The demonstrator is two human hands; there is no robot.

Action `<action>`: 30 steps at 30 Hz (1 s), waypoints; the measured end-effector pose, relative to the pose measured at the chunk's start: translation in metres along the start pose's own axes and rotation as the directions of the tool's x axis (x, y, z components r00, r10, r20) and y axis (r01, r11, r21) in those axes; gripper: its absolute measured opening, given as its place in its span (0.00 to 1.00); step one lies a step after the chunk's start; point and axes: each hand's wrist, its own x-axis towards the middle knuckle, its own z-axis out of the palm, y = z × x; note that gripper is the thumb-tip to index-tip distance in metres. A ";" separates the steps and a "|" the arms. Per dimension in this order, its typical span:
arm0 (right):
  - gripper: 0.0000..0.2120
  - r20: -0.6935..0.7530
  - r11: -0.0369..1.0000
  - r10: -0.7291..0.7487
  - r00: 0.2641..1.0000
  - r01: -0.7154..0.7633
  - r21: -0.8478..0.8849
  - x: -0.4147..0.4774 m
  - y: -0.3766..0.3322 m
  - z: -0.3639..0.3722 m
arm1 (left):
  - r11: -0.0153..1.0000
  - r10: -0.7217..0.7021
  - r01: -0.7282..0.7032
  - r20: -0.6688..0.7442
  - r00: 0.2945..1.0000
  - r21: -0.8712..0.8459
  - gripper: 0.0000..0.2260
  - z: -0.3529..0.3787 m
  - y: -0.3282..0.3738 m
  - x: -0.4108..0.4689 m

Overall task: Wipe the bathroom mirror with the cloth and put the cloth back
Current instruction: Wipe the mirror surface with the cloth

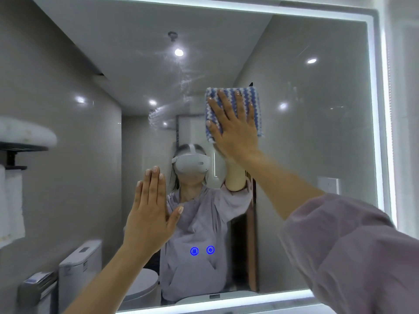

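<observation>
Currently mid-wipe: right hand (235, 128), fingers flat, presses the cloth (247, 92) against the mirror (317, 137); left hand (150, 214) flat, empty. Next, probably sweep toward the ten o'clock streaks (183, 80).

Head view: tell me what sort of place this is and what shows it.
Most likely a bathroom. The lit-edged wall mirror reflects a toilet, white towels hang from a rack at the left, and the right hand presses a striped cloth to the glass.

glossy smeared glass mirror (317, 132), nubbly knitted blue-white cloth (251, 96), soft matt mauve fabric sleeve (351, 257)
</observation>
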 end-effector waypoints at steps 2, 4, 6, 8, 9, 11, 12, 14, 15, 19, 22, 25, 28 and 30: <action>0.28 -0.002 0.999 0.033 0.999 -0.033 0.006 -0.002 0.019 -0.003 | 1.000 0.001 -0.001 -0.008 1.000 -0.006 0.37 0.001 0.000 0.000; 0.29 0.005 0.997 0.080 0.997 -0.080 0.023 -0.004 0.041 -0.006 | 1.000 0.003 -0.003 -0.014 1.000 -0.009 0.37 0.002 0.000 0.000; 0.29 0.009 0.990 0.144 0.990 -0.144 0.003 -0.006 0.065 -0.008 | 1.000 0.005 -0.005 -0.012 1.000 -0.010 0.37 0.002 -0.001 0.000; 0.28 0.012 0.973 0.231 0.973 -0.231 -0.020 -0.010 0.091 -0.010 | 1.000 0.006 -0.006 -0.009 1.000 -0.006 0.37 0.003 -0.002 0.000; 0.28 0.011 0.959 0.284 0.959 -0.284 -0.025 -0.013 0.103 -0.010 | 1.000 0.007 -0.007 -0.013 1.000 -0.005 0.37 0.004 -0.002 0.000; 0.28 0.011 0.925 0.379 0.925 -0.379 -0.029 -0.020 0.122 -0.012 | 1.000 0.009 -0.009 -0.027 1.000 -0.009 0.37 0.005 -0.002 0.000; 0.28 0.016 0.911 0.412 0.911 -0.412 -0.021 -0.023 0.127 -0.014 | 1.000 0.010 -0.011 -0.033 0.999 -0.014 0.37 0.005 -0.001 0.000; 0.28 0.025 0.898 0.439 0.898 -0.440 -0.005 -0.027 0.130 -0.016 | 0.999 0.013 -0.015 -0.042 0.999 -0.031 0.37 0.005 -0.001 0.000; 0.27 0.028 0.896 0.445 0.895 -0.445 0.001 -0.027 0.129 -0.017 | 0.999 0.016 -0.017 -0.044 0.999 -0.034 0.37 0.005 -0.001 0.000; 0.27 0.026 0.869 0.493 0.869 -0.494 0.025 -0.026 0.117 -0.015 | 0.999 0.018 -0.019 -0.034 0.999 -0.045 0.37 0.003 0.000 0.000; 0.27 0.004 0.853 0.521 0.854 -0.520 0.048 -0.032 0.103 -0.005 | 0.998 0.002 -0.004 -0.028 1.000 -0.068 0.37 0.001 0.002 0.001; 0.28 -0.010 0.859 0.512 0.859 -0.511 0.034 -0.040 0.084 0.004 | 0.998 0.002 -0.004 -0.025 1.000 -0.070 0.37 0.001 0.002 0.000; 0.30 0.007 0.906 0.422 0.907 -0.422 0.029 -0.049 0.056 0.009 | 0.997 0.005 -0.007 -0.019 1.000 -0.075 0.37 0.003 0.001 0.000; 0.30 0.020 0.941 0.334 0.942 -0.335 0.043 -0.058 0.030 0.013 | 0.997 0.005 -0.007 -0.016 1.000 -0.076 0.37 0.003 0.000 0.000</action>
